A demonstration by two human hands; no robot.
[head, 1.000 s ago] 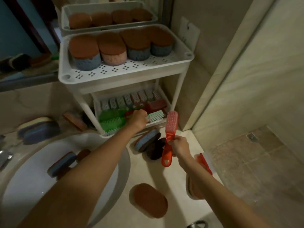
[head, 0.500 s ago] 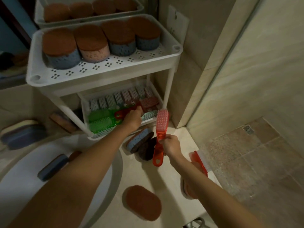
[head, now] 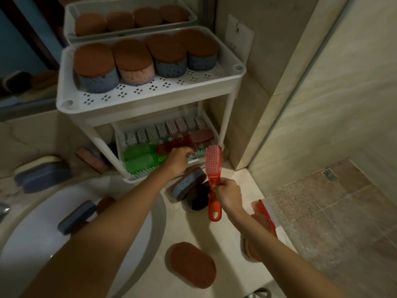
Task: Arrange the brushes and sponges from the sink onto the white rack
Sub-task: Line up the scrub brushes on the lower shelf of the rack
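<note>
Dim bathroom corner: beige tabletop (head: 193,229), white sink (head: 32,254) on the left, white rack (head: 150,102) pushed up against the wall. The right grip (head: 227,195) is clamped round the handle of a red brush (head: 212,168), bristles facing up, just in front of the rack's lower shelf. The left grip (head: 178,161) is at the front of that shelf, right by the handle of a second red brush (head: 189,139) lying next to the green brushes (head: 139,158). Its fingers are hidden, so I can't tell if it's holding anything.

Looks like mid brush-placing to me. Next, the held brush has to slide in low under the top shelf and lie beside the others. There are sponges in the sink (head: 77,216) and on the tabletop (head: 191,264) left to do.
</note>
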